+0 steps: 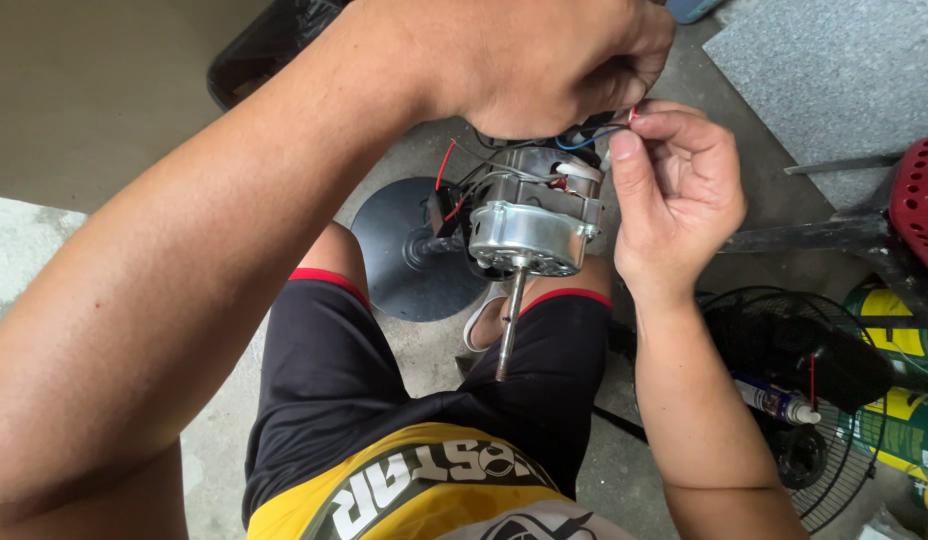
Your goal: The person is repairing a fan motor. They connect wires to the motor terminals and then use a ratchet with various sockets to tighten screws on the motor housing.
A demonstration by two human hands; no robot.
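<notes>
Your left hand [554, 60] and right hand [674, 190] pinch thin wires [594, 135] atop a ribbed silver metal fan motor [534, 225], its steel shaft [509, 325] pointing toward you.

A silver fan motor [532, 225] sits at centre above the person's knees, its bare steel shaft [510, 325] pointing down and near. Red, blue, black and white wires [584, 140] sprout from its far end, rising to the right, where their ends are pinched.
</notes>
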